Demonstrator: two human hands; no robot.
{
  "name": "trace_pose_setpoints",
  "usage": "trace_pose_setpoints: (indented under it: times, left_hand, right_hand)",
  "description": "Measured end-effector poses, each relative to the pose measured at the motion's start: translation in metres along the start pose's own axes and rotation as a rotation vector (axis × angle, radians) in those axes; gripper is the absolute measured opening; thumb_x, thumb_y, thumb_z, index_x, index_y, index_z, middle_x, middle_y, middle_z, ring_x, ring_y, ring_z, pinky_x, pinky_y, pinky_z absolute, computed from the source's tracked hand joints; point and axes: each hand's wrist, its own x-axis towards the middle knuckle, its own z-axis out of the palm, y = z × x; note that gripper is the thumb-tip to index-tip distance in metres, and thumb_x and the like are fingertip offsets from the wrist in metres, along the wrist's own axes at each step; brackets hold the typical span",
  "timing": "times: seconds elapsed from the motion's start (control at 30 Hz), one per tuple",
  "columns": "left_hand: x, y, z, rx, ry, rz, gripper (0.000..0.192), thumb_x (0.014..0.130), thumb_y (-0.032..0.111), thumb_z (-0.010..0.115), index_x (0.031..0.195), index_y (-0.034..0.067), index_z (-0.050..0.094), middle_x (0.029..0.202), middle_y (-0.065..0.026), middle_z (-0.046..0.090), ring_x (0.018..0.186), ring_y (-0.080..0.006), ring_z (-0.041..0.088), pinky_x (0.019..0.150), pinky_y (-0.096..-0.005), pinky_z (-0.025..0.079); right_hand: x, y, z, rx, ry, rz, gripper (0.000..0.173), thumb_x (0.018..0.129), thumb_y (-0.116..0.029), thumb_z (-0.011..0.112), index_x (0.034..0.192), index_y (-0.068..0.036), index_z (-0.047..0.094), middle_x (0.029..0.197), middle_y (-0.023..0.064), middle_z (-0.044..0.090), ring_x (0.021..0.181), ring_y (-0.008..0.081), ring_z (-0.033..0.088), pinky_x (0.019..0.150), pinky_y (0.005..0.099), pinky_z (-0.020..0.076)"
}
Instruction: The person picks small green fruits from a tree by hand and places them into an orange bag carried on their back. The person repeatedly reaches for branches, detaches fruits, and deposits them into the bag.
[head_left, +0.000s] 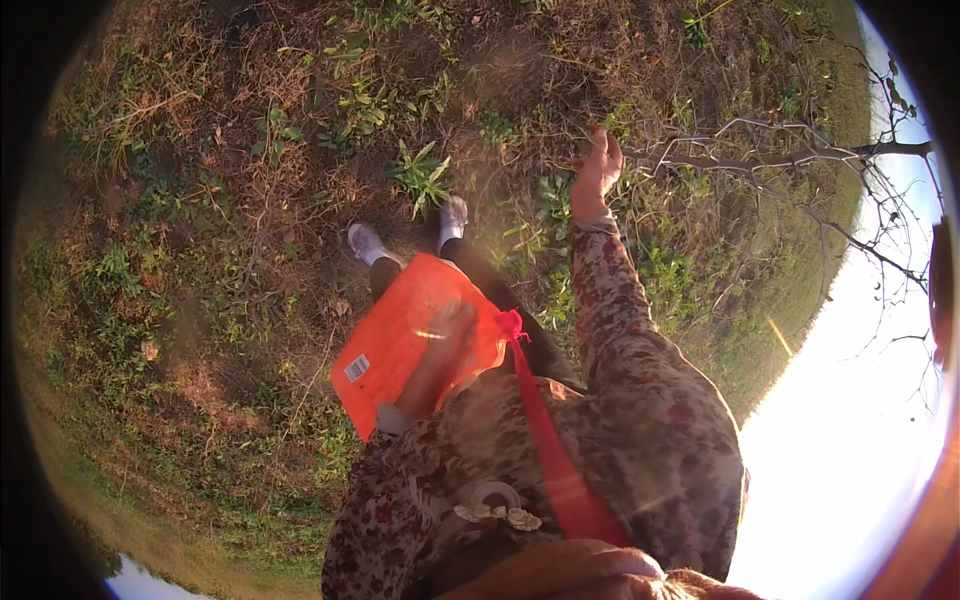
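My right hand (598, 172) reaches out over the weeds, its fingers partly curled beside the end of a bare, thorny-looking branch (697, 160); whether they grip it cannot be told. An orange plastic bag or container (390, 330) hangs in front of my body. A red cloth strap (551, 457), knotted at the container's edge, holds it and runs up over my chest. My left hand (446, 330) is blurred and lies at the orange container, in its opening or against its side; its fingers do not show clearly. A small white printed label is on the orange surface.
Dry stems and green weeds (277, 135) cover the ground around my white shoes (365, 241). A leafy plant (422, 176) grows just ahead of them. Bare twigs (877, 247) spread at the right against bright, low sunlight.
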Motion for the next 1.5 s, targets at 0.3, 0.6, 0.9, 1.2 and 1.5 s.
trace_pose_setpoints:
  times: [0.3,0.6,0.9,1.2,1.5]
  left_hand:
    - [-0.012,-0.006,-0.009,-0.033,0.100,-0.106,0.013,0.090,0.017,0.051,0.083,0.006,0.051,0.060,-0.0018,0.051,0.043,-0.0079,0.044,0.039,-0.0209,0.033]
    - [-0.023,-0.005,-0.021,-0.085,0.021,-0.020,0.009,0.088,0.017,0.054,0.080,0.012,0.053,0.067,0.0045,0.048,0.053,-0.0042,0.044,0.044,-0.0187,0.034]
    - [-0.052,0.055,-0.018,-0.183,0.061,0.318,0.012,0.092,0.015,0.049,0.088,0.004,0.054,0.074,-0.0033,0.055,0.056,-0.0096,0.050,0.046,-0.0222,0.041]
    - [-0.094,0.114,0.061,-0.131,0.089,0.757,0.010,0.091,0.012,0.049,0.094,0.004,0.054,0.085,-0.0039,0.056,0.070,-0.0104,0.053,0.063,-0.0234,0.046]
    - [-0.116,0.109,0.109,0.272,0.140,0.992,0.015,0.090,0.013,0.051,0.096,0.000,0.054,0.091,-0.0053,0.059,0.081,-0.0102,0.054,0.074,-0.0229,0.044]
  right_hand:
    - [0.026,0.045,0.029,0.166,0.183,-0.017,0.029,0.086,-0.032,0.059,0.085,-0.003,0.061,0.061,-0.0038,0.043,0.055,0.0081,0.038,0.051,0.0257,0.0343]
    - [-0.056,0.050,0.093,0.379,-0.150,0.266,0.032,0.091,-0.038,0.048,0.085,-0.007,0.053,0.056,-0.0029,0.037,0.044,0.0082,0.035,0.039,0.0250,0.0340]
    - [-0.224,0.043,0.060,0.362,-0.794,1.100,0.020,0.087,-0.023,0.054,0.079,-0.006,0.051,0.068,0.0027,0.050,0.055,0.0147,0.049,0.049,0.0307,0.0451]
    - [-0.252,-0.062,0.020,0.623,-1.102,1.046,0.021,0.088,-0.023,0.051,0.080,-0.004,0.052,0.070,0.0058,0.053,0.059,0.0175,0.050,0.045,0.0299,0.0401]
    - [-0.267,-0.088,-0.001,0.896,-0.737,1.050,0.021,0.087,-0.027,0.049,0.082,-0.007,0.054,0.074,0.0039,0.055,0.062,0.0198,0.050,0.060,0.0351,0.0432]
